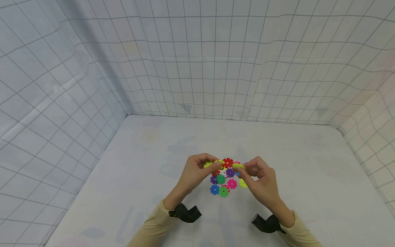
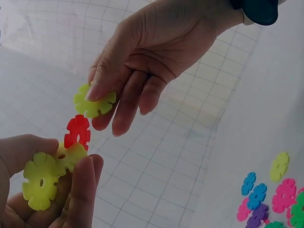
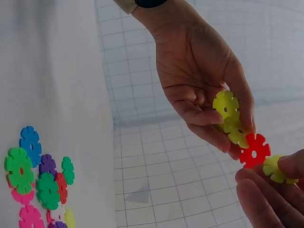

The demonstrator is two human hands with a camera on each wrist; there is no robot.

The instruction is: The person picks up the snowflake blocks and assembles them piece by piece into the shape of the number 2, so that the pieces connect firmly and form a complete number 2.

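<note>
My left hand (image 1: 195, 169) pinches a short chain of flower-shaped plastic discs between thumb and fingers. The chain has a yellow disc (image 2: 40, 181) at its outer end, a second yellow disc (image 2: 71, 156) under the fingertips, and a red disc (image 2: 77, 132) slotted on and sticking out toward the other hand. Between thumb and forefinger, my right hand (image 1: 263, 181) holds a single yellow disc (image 3: 276, 169) by its face. Its edge is right beside the red disc; whether the two are joined, I cannot tell. Both hands are raised over the table.
Beneath the hands, several loose discs lie in a cluster on the white table (image 1: 154, 199), among them a blue disc (image 1: 214, 189), a green disc (image 1: 223, 191) and a pink disc (image 1: 232, 184). White grid-patterned curtains (image 1: 200, 68) enclose the back and sides.
</note>
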